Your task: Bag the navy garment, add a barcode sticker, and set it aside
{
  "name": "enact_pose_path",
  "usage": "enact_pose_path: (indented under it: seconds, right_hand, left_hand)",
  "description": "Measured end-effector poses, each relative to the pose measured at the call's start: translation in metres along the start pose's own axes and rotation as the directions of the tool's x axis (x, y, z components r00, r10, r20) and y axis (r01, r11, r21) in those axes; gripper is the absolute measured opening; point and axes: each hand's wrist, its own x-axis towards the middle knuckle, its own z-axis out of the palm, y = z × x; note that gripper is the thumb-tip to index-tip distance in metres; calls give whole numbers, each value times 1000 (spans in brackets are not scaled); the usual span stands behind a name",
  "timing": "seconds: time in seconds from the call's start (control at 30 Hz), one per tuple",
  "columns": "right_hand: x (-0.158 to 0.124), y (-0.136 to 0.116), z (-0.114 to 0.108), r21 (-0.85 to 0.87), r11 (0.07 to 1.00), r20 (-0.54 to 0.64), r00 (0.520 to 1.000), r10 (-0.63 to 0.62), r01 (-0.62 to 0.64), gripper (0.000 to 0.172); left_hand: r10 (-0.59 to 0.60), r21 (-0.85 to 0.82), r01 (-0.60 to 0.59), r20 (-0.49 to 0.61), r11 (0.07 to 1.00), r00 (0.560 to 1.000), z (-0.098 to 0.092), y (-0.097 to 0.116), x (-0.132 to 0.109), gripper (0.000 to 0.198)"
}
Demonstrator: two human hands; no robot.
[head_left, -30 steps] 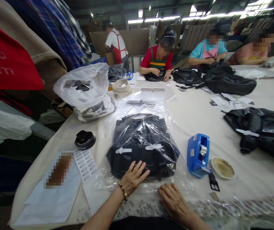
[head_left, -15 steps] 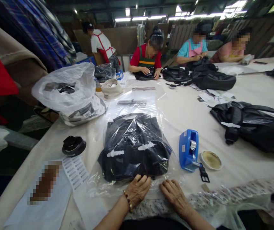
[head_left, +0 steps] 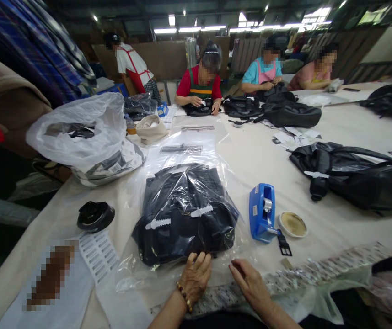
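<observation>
Extends two bare forearms (head_left: 170, 314) from the bottom edge. Bends the left hand (head_left: 196, 278) downward at lower centre; angles the right hand (head_left: 249, 282), loosely bent, toward upper left.

A bracelet (head_left: 184, 297) of round brown and amber beads circles the wrist of the left hand (head_left: 196, 275) — bare forearms (head_left: 275, 315) flanking black clothing (head_left: 223, 321) at bottom center.

I see the left hand (head_left: 196, 274), its fingers bent, at the near side of a black bag (head_left: 189, 228) inside a clear plastic sleeve (head_left: 127, 267), and the right hand (head_left: 249, 279) near it with loosely parted fingers. To the right of the sleeve my remote picture shows a blue tape dispenser (head_left: 260, 212), a round dish (head_left: 293, 224) and a black buckle (head_left: 285, 247) on the table (head_left: 244, 157).
</observation>
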Motion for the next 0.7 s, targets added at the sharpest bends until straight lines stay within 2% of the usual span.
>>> enact_pose_path:
  seconds: [0.03,0.07,0.13,0.23,0.33,0.4,0.5,0.6,0.7]
  right_hand:
    - [1,0,2,131,985,-33,993,114,-109,24]
    - [4,0,3,216,962,-46,983,178,-165,29]
    - [12,-1,3,354,912,-44,970,239,-209,34]
    - [29,-3,0,545,811,-40,960,279,-213,32]
    - [42,-2,-6,646,739,-65,950,304,-192,27]
    - [46,0,-9,673,719,-102,941,322,-173,27]
    - [43,1,-10,660,741,-192,926,326,-124,29]
    - [31,0,-9,568,817,-263,919,295,-99,34]
    - [13,0,-5,412,904,-268,934,238,-112,32]
  left_hand:
    - [-5,-6,5,-22,1000,1000,0,0,1,24]
    - [-8,-15,7,-44,1000,999,0,0,1,25]
    - [-12,-35,9,-89,999,996,-3,0,4,28]
    - [-16,-58,8,-125,998,992,-7,-2,8,30]
    - [-20,-59,13,-128,998,992,-9,-2,10,29]
    - [-22,-57,14,-137,998,990,-9,-2,11,30]
    - [-30,-68,19,-163,998,986,-11,-1,13,34]
    - [-34,-79,20,-178,997,983,-13,-1,15,34]
    - [-31,-80,18,-167,997,986,-13,0,13,29]
